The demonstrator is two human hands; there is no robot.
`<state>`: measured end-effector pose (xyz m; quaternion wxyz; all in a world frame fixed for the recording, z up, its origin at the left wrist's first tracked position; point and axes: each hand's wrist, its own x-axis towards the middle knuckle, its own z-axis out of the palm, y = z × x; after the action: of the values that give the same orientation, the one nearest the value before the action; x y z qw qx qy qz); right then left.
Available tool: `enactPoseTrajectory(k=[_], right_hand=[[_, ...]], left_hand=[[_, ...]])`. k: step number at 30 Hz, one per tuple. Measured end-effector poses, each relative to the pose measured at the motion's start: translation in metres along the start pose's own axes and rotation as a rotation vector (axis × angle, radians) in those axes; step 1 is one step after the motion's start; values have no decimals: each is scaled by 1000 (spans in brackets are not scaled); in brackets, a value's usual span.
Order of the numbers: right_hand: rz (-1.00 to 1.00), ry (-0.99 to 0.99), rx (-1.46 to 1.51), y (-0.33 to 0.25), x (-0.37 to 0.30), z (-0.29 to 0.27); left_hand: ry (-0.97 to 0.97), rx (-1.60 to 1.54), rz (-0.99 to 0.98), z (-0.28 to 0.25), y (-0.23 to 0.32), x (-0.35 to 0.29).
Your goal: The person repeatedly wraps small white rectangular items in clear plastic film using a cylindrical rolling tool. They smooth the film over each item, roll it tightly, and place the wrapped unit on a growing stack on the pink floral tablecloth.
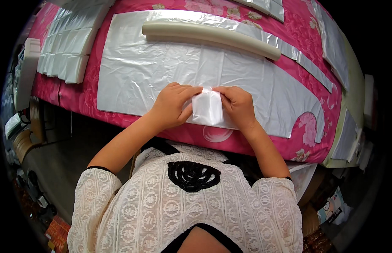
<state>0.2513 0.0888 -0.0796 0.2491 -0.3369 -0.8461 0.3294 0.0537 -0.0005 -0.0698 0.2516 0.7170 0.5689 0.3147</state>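
Observation:
Between my hands is a small folded packet of white plastic film (207,110), held above the near part of a large white plastic sheet (132,80). My left hand (174,103) pinches its upper left corner between thumb and fingers. On the other side, my right hand (237,104) grips the upper right edge, fingers curled. The sheet lies flat and a little wrinkled under both wrists. Beyond my hands a long pale roller tube (210,37) rests across the sheet's far part, slanting down to the right.
Rows of stacked white folded packets (67,52) stand at the far left. A pink flowered cloth (88,99) covers the table. More plastic sheets (333,46) lie at the right. A wooden chair (25,145) is beside the table at left.

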Motion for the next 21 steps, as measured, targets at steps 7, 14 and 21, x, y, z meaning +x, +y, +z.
enactPoseTrajectory(k=[7,14,21], right_hand=[[697,-257,290,-7,43,-11],[728,-281,290,0,46,-10],[180,85,-389,-27,28,-2]], left_hand=[[260,-110,-214,7,1,17],[-92,366,-47,36,8,10],[-145,451,-34,36,6,7]])
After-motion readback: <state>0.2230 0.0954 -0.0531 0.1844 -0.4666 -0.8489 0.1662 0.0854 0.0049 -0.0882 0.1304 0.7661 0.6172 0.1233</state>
